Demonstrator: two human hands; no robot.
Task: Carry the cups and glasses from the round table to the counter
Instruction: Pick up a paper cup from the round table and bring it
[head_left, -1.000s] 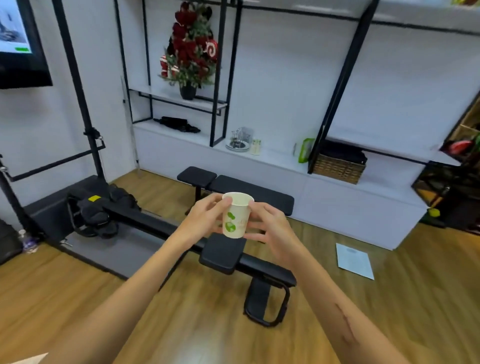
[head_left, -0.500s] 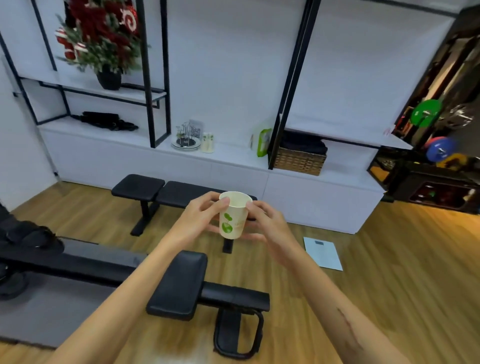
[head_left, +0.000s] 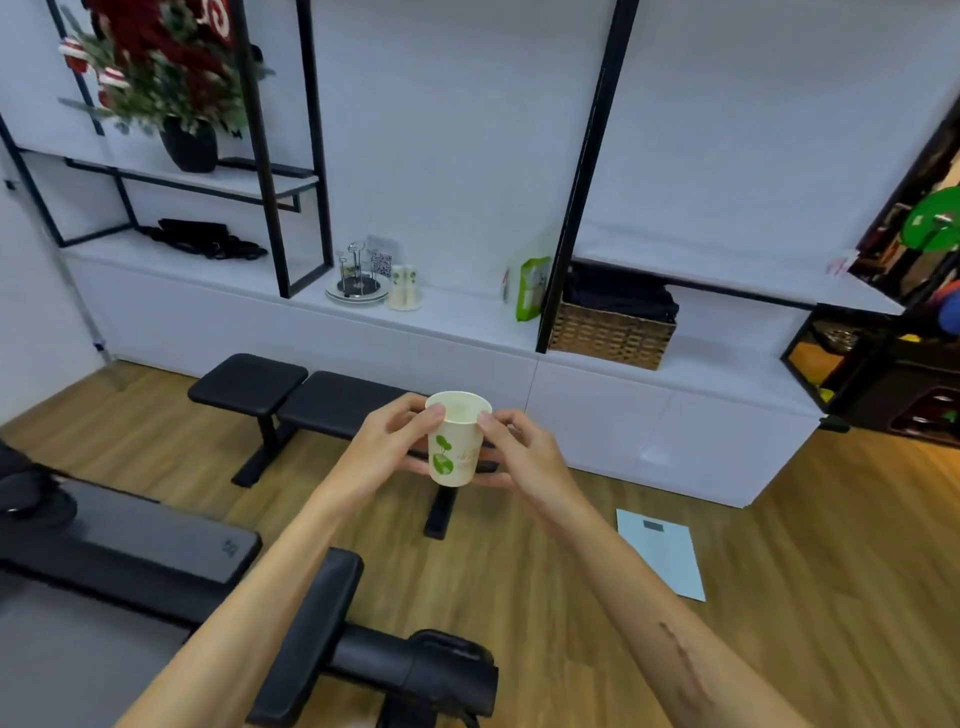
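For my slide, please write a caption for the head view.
Both hands, left and right, hold a paper cup upright, facing the white counter.

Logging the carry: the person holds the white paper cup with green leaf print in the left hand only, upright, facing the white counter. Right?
Not quite. The head view shows both hands on the white paper cup with green leaf print: left hand and right hand. It is upright, facing the white counter.

Counter and bench nearer than 0.5 s ago.
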